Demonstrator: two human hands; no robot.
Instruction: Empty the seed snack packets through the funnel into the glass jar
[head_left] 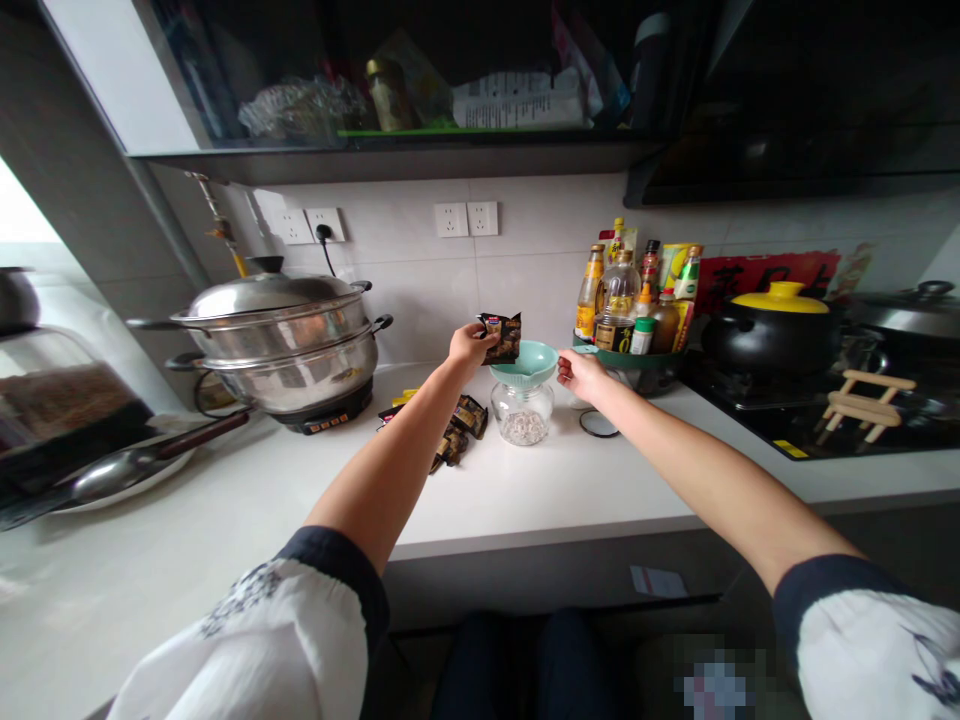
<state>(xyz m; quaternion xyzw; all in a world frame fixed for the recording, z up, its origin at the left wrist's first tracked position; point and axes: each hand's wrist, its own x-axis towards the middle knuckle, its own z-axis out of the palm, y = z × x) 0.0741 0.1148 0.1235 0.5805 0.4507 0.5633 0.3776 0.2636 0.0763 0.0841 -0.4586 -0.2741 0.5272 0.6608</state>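
Observation:
My left hand (471, 346) grips a small black food packet (502, 338) by its side, over the left part of a mint-green funnel (529, 365). The funnel sits in the mouth of a clear glass jar (523, 412), which holds pale, small pieces at its bottom. On the right, my right hand (581, 374) has its fingers closed at the funnel's handle. More black packets (470, 414) lie on the counter left of the jar, partly behind my left forearm. A round clear lid with a dark rim (599, 423) lies right of the jar.
A steel steamer pot (292, 340) stands on an electric hob at the left, near a ladle (127, 465) on a plate. Sauce bottles (621, 290) crowd a green-rimmed container at the back right. Beyond are a black pot with yellow lid (772, 330) and a small wooden stand (862, 405).

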